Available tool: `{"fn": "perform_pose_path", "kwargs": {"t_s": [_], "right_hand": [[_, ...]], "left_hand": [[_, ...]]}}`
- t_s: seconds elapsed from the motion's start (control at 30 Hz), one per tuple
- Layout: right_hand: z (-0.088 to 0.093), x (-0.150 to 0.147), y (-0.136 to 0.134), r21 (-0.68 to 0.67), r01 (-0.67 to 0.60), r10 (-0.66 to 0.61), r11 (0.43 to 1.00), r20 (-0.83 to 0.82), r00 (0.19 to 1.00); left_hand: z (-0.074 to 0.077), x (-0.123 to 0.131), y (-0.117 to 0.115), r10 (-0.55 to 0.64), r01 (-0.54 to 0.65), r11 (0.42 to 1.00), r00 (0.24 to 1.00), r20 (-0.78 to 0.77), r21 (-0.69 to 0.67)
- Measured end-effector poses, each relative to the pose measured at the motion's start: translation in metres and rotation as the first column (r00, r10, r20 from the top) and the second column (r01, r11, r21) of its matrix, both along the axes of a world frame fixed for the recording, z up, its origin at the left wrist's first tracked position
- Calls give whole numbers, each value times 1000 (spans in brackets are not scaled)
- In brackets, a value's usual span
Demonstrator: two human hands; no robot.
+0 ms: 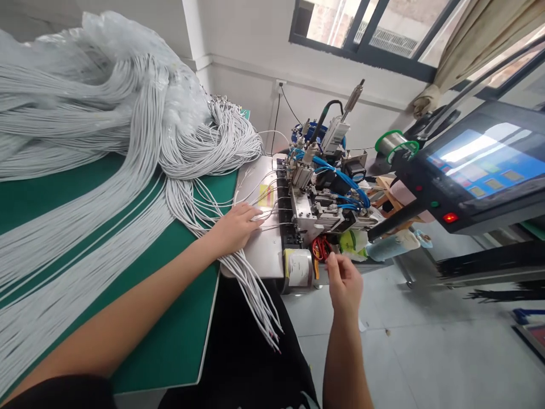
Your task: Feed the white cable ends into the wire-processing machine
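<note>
My left hand [237,228] is over the metal plate at the front of the machine, its fingers closed on a white cable that runs right into the machine's black feed strip [288,213]. Several other white cables [279,187] lie across the plate into the same strip. Beneath my left wrist, a bundle of white cables [251,284] hangs over the plate's edge, loose ends down above my lap. My right hand [346,282] is raised in front of the machine, thumb and forefinger pinched together; whatever they hold, if anything, is too small to make out.
Large bundles of white cable [140,125], partly in clear plastic, cover much of the green table [166,352]. Behind my right hand are red-handled pliers [320,249] and a labelled round container [298,268]. A wire spool [394,145] and touchscreen [489,162] stand right.
</note>
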State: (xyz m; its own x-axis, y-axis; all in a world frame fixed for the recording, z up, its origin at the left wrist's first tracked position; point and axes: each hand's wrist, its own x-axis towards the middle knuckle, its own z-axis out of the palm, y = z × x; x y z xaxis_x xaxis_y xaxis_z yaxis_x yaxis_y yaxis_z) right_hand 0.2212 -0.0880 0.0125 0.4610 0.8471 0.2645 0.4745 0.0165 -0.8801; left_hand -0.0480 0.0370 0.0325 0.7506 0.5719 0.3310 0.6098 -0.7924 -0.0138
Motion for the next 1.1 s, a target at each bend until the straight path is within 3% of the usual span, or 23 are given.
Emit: {"fn": "perform_pose_path", "kwargs": {"t_s": [0.07, 0.17, 0.37, 0.47, 0.53, 0.63, 0.7, 0.77, 0.9, 1.0, 1.1], "right_hand": [[8, -15, -25, -10, -113, 113, 994, 77, 991], [10, -44, -54, -79, -360, 369, 929, 164, 915], [-25, -88, -67, -217, -490, 527, 844, 163, 834], [-46, -101, -58, -213, -579, 602, 787, 59, 797], [-54, -105, -51, -192, -664, 659, 723, -97, 746], [-54, -99, -45, -128, -747, 682, 652, -332, 652], [-45, -89, -43, -60, -738, 669, 672, -377, 640], [-31, -77, -41, -9, -713, 663, 702, -358, 658], [-6, -59, -35, -31, -714, 670, 700, -318, 671], [-4, -50, -31, -42, -684, 663, 728, -210, 719], [-10, -43, -27, -78, -625, 619, 777, -89, 780]], "left_hand": [[1, 0, 0, -14, 14, 1000, 999, 33, 3], [6, 2, -3, -44, 44, 999, 996, 75, 7], [25, 11, -18, -119, 112, 993, 974, 192, 47], [38, 15, -40, -245, 247, 969, 961, 128, 0], [46, 14, -61, -325, 326, 937, 945, 29, -124], [50, 9, -92, -315, 279, 914, 946, -80, -296], [44, 5, -104, -269, 216, 921, 955, -128, -325], [30, 6, -104, -214, 171, 949, 967, -142, -265], [-5, 25, -79, -236, 226, 966, 969, -75, -129], [-24, 43, -56, -238, 236, 970, 971, -16, -53], [-31, 52, -37, -208, 208, 978, 978, 14, -15]]}}
